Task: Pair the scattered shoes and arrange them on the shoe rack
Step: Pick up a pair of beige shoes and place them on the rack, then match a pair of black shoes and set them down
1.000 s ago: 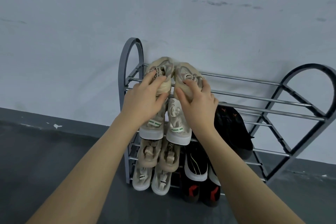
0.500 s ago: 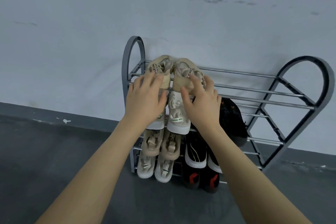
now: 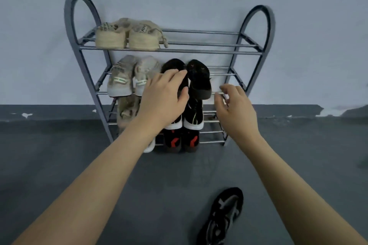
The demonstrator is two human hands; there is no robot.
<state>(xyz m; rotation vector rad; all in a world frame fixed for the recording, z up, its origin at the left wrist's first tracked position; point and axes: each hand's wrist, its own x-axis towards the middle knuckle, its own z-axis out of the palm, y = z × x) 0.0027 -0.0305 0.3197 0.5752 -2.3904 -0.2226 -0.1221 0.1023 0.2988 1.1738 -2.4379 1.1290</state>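
Observation:
The grey metal shoe rack (image 3: pixel 171 50) stands against the wall with pairs on all its tiers. A beige pair (image 3: pixel 127 35) sits at the top left. The second tier holds grey-beige sneakers (image 3: pixel 121 79) and a black pair (image 3: pixel 199 79). My left hand (image 3: pixel 163 101) curls over the left black shoe (image 3: pixel 173 64) of that pair, fingers on top and thumb between the two shoes. My right hand (image 3: pixel 235 109) hovers to the right of the black pair, fingers apart and holding nothing. A single black shoe with grey lines (image 3: pixel 223 217) lies on the floor near me.
Lower tiers carry a beige pair (image 3: pixel 127 109) partly behind my left arm, a black pair with white soles (image 3: pixel 194 117), and a black pair with red marks (image 3: pixel 191 141). The right halves of the tiers show bare bars. Dark grey floor (image 3: pixel 59 155) spreads around the rack.
Both hands have let go of the beige pair on the top tier and dropped to the second tier. The view has pulled back, and a black shoe on the floor has come into sight.

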